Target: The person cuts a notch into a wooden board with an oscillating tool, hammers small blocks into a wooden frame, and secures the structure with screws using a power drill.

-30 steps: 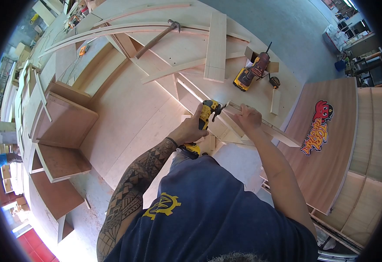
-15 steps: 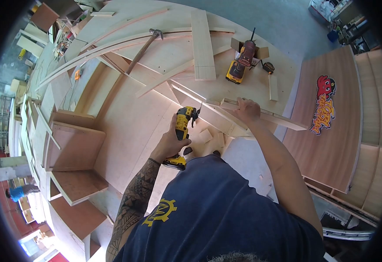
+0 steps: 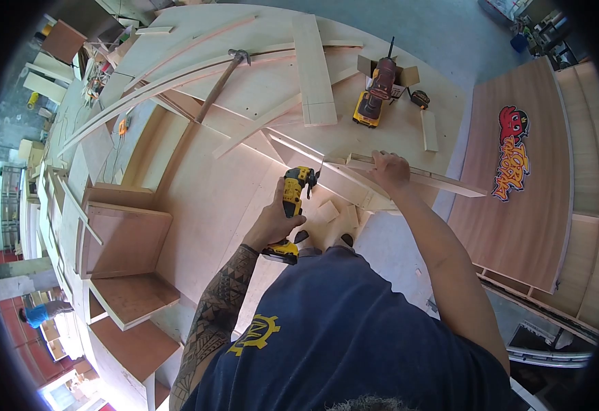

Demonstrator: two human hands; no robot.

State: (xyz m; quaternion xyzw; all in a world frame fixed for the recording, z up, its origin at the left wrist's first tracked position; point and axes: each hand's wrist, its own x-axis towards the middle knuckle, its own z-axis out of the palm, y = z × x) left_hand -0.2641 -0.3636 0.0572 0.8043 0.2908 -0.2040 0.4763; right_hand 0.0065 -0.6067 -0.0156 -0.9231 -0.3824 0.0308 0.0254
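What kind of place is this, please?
It looks like a carpentry workshop, perhaps one that makes furniture or display stands. The left hand holds a yellow cordless power tool, a hammer lies on the woodwork, and unfinished wooden boxes stand about.

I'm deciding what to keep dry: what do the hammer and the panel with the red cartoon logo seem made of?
Hammer: brown handle, probably wood by its colour; grey claw head, likely steel by its metallic look.
Logo panel: brown, with fine streaks of grain and a flat, even face; wood veneer or printed laminate, can't tell which.
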